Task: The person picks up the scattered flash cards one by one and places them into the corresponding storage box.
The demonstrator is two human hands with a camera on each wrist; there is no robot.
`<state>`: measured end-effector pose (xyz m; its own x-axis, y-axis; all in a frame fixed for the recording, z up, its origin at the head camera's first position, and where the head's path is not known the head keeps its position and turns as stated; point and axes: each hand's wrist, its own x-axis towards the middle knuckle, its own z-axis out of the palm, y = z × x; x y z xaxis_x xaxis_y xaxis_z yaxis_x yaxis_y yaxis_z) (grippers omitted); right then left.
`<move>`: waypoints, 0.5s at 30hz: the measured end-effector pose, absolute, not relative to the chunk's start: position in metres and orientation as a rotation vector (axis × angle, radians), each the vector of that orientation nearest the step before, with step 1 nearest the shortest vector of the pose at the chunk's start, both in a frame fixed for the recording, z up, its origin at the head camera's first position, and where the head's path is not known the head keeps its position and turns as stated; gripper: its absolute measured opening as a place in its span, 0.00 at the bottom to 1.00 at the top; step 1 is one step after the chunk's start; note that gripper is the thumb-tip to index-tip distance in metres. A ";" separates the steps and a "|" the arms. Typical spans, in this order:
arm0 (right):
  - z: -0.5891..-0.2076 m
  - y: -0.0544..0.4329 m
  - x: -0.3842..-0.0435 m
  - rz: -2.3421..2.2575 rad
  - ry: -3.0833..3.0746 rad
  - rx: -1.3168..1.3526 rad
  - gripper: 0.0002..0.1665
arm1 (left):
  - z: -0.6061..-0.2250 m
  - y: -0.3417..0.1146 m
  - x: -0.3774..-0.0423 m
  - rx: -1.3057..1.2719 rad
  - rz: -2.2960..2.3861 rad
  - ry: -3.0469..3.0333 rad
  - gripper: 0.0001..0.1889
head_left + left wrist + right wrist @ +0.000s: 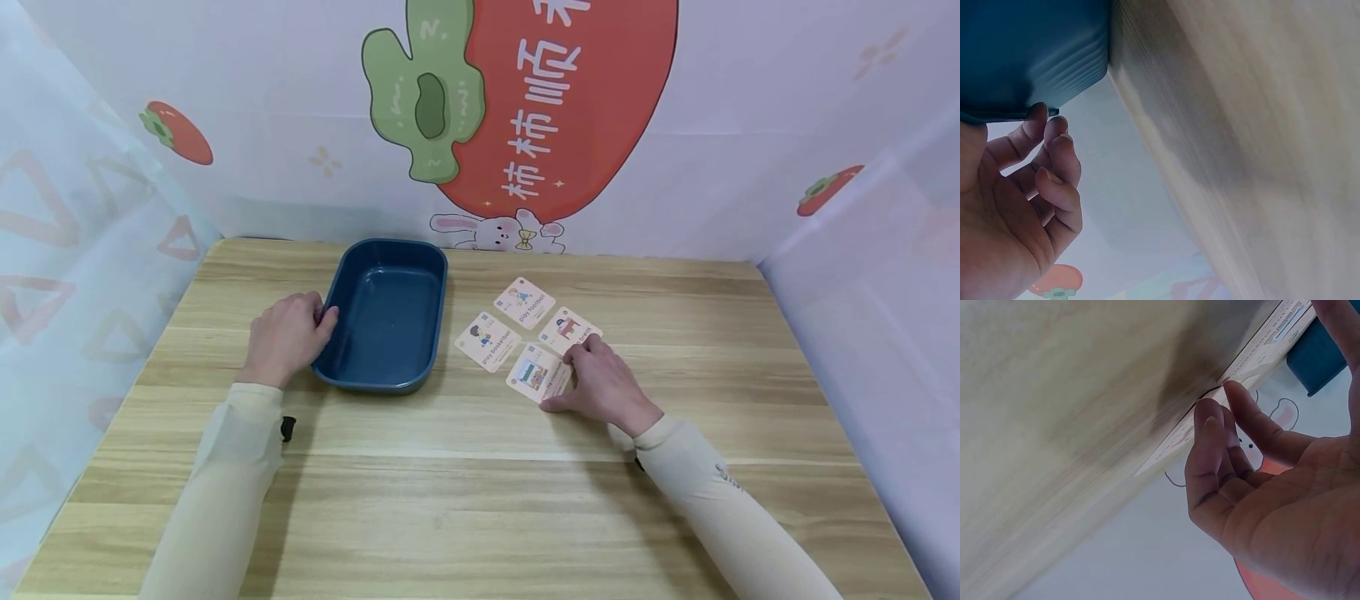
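On the left, a deep blue rectangular tray [378, 387] stands on the table. My left hand [288, 333] grips its left rim, thumb over the edge and fingertips against the outer wall, as the left wrist view shows. Right of the tray, small picture cards lie close together: a "play basketball" card [487, 340], a "play football" card [524, 302], a card ending in "break" [567, 327] and a classroom card [535, 372]. My right hand [606, 385] rests at the classroom card's lower right edge, thumb and fingertips spread along it. The fingers partly cover the "break" card.
The wood-grain table [450, 508] meets a white printed backdrop [285, 125] at its far edge. Light printed sheets also hang at the left and right sides. A small black object [288, 428] shows beside the left sleeve.
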<state>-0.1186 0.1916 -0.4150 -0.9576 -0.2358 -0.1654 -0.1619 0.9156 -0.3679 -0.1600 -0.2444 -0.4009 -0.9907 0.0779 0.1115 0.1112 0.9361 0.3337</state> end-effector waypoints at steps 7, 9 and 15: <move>-0.415 0.193 -0.121 -0.546 2.832 -0.274 0.46 | -0.400 -0.245 -0.160 -0.157 -0.508 -3.003 0.19; -0.415 0.194 -0.122 -0.550 2.824 -0.265 0.46 | -0.400 -0.245 -0.160 -0.163 -0.505 -3.001 0.19; -0.415 0.196 -0.124 -0.580 2.812 -0.270 0.47 | -0.399 -0.245 -0.160 -0.167 -0.495 -2.998 0.19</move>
<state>-0.1241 0.1964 -0.4150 -0.9498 -0.2305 -0.2114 -0.1281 0.9034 -0.4092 -0.1599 -0.2447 -0.3994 -0.9891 0.0917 0.1150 0.1239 0.9412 0.3144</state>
